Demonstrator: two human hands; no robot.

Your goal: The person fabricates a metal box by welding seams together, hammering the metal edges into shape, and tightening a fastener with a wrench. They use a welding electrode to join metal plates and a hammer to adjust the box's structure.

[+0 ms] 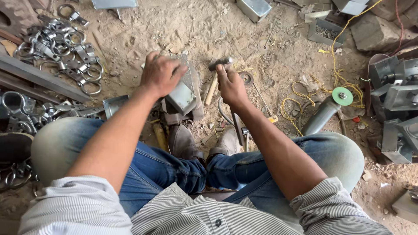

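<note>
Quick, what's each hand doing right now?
Left hand: closed on a grey metal box, pressing it down.
Right hand: closed around a hammer.

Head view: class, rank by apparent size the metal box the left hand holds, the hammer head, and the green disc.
1. metal box
2. hammer head and green disc: they look alike, so unranked.

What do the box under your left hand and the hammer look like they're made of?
Box: looks like thin sheet metal, dull grey with a soft sheen on its flat face and sharp folded edges.
Hammer: head looks like dark, worn steel; handle pale and matte, probably wood, mostly hidden by the right hand.
</note>
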